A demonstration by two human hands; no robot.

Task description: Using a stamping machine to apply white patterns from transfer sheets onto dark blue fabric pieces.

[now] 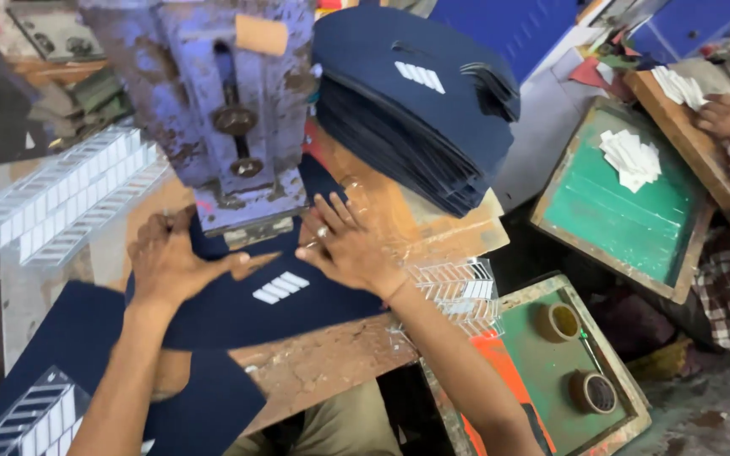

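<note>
The left hand lay flat on a dark blue fabric piece, fingers stretched and pressed down on the cloth, gripping nothing. The right hand also rested on the same piece at its far edge, with the fingers spread open and the tips close to the base of the press; a ring was on one finger. The fabric piece lay on the wooden bench, just in front of the press, and on it, between the two hands, was a white striped patch. The press was an old metal machine with worn blue paint, standing upright behind the hands. To its right a tall stack of the same blue pieces rested on a board, the top one showing a white patch too. On the left a sheet of white labels lay tilted. To the right, on the floor, was a green tray with white pieces in it, and another person's hand rested on a board beside it. A lower tray held two tape rolls.
</note>
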